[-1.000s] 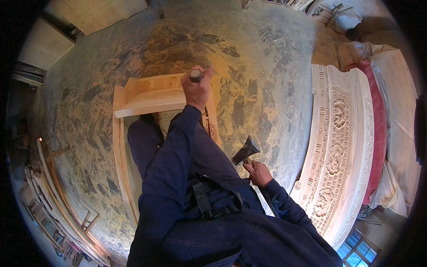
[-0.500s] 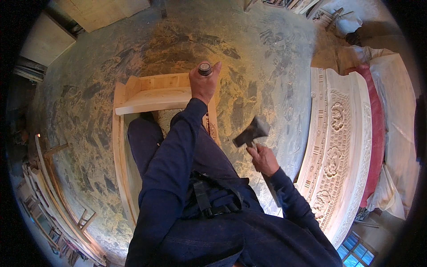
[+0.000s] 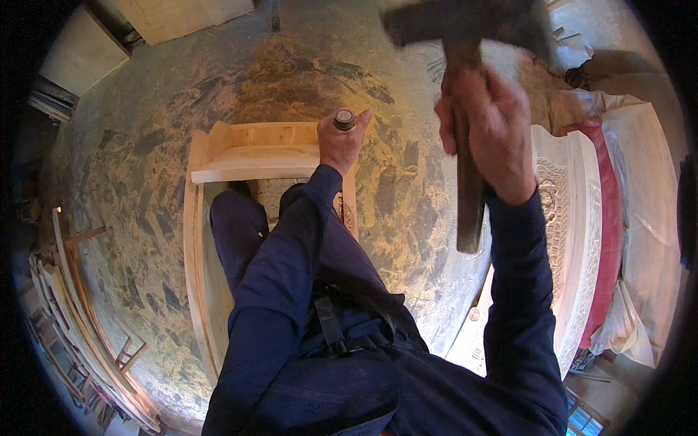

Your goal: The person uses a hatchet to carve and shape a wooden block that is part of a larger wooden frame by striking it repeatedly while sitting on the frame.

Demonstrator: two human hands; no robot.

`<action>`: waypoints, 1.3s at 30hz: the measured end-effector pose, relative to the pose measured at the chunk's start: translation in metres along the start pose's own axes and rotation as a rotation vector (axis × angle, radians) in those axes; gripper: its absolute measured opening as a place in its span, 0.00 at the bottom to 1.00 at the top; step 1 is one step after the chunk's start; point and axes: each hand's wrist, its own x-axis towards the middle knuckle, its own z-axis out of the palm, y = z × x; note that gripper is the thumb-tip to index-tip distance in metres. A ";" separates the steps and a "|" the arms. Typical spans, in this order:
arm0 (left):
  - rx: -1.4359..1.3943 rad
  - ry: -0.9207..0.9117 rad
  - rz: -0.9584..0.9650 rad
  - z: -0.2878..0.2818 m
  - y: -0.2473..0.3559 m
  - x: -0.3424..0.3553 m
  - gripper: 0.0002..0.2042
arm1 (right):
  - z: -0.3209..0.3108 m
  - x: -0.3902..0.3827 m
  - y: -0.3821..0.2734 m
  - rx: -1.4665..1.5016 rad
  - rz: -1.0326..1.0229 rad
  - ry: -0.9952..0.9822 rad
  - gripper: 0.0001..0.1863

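My left hand (image 3: 340, 149) is wrapped round an upright tool handle with a round, ringed butt (image 3: 344, 119), which looks like a chisel's. Its lower end is hidden beneath the fist. That fist sits over the right end of a pale wooden frame (image 3: 254, 161), near a carved strip on its right rail. Raised high on the right, my right hand (image 3: 494, 131) grips the wooden shaft of a hatchet (image 3: 472, 22). Its dark, broad head is blurred and comes close to the camera. My legs are inside and over the frame.
A large carved, curved wooden panel (image 3: 582, 218) stands to the right, beside red cloth (image 3: 611, 232) and plastic sheeting (image 3: 647, 196). Long boards (image 3: 80, 320) lie at the left. Flat panels (image 3: 87, 51) lean at the far left. Sawdust covers the floor (image 3: 145, 218).
My right hand has swung the hatchet up and away from beside my knee, much nearer the camera. My left hand keeps its grip on the chisel, almost in the same place.
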 end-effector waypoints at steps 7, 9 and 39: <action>0.009 -0.023 -0.052 -0.003 0.012 -0.005 0.16 | 0.024 0.024 0.044 -0.591 -0.323 -0.225 0.13; -0.109 0.042 -0.054 0.001 0.018 -0.009 0.16 | 0.026 0.025 0.089 -0.809 -0.555 -0.324 0.14; 0.008 -0.076 0.028 -0.005 -0.007 -0.015 0.15 | 0.002 0.038 -0.022 -0.427 -0.513 0.185 0.16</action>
